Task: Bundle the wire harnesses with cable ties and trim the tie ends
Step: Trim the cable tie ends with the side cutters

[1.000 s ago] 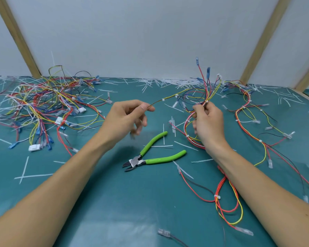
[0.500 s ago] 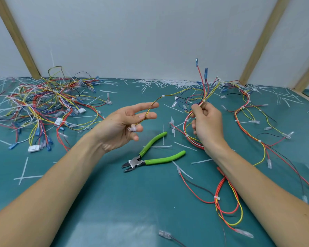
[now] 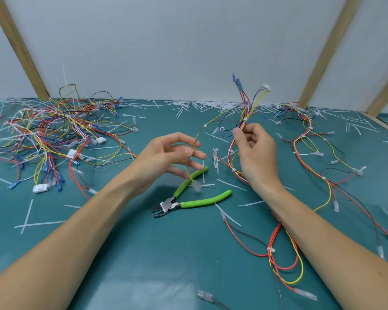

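My right hand (image 3: 254, 153) pinches a wire harness (image 3: 244, 121) of red, yellow and blue wires just below a white cable tie, holding it upright above the green mat; blue and white connectors stick up from it. A yellow branch wire (image 3: 194, 151) with a clear terminal hangs from the harness across the spread fingers of my left hand (image 3: 166, 157), which is open and holds nothing. Green-handled flush cutters (image 3: 188, 198) lie open on the mat below both hands. More of the same harness trails down the mat on the right (image 3: 285, 260).
A large heap of tied harnesses (image 3: 54, 135) lies at the left. Another harness (image 3: 311, 153) snakes along the right side. Cut white tie ends (image 3: 211, 106) litter the mat, thickest along the back wall. Wooden posts (image 3: 323, 52) lean against the wall.
My left hand has let go of the yellow branch wire and spread its fingers; the wire's end has dropped. My right hand has lifted the harness a little and turned it upright.
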